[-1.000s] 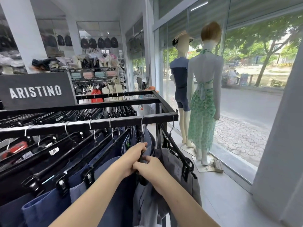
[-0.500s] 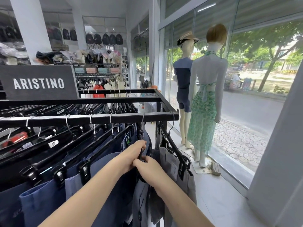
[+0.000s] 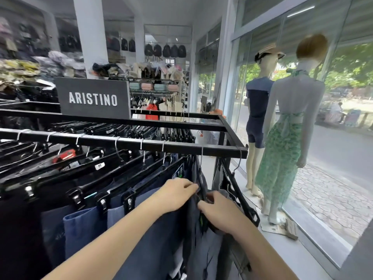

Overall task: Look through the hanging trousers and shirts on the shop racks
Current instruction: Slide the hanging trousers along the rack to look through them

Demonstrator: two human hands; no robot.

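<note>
Head view
Rack: a black metal rack [image 3: 181,145] crosses the middle of the frame from the left edge to right of centre, with a black sign [image 3: 92,98] reading ARISTINO standing on its far bar
Trousers: a row of hanging trousers [image 3: 84,225] fills the lower left, black ones at the far left, blue and grey-blue ones toward the centre, each clipped to a black hanger
Left hand: the left hand [image 3: 173,194], just below centre, lies on the blue trousers with its fingers reaching right onto a dark grey pair [image 3: 193,229]; fingers together and bent at the tips against that cloth
Right hand: the right hand [image 3: 220,211], just beside the left one, has its fingers curled onto the same dark grey pair from the other side
Window side: two mannequins [image 3: 286,122] stand at the right of the frame by the shop window [image 3: 343,98], one in a green patterned skirt
Background: shelves of folded clothes and bags in the upper left
</note>
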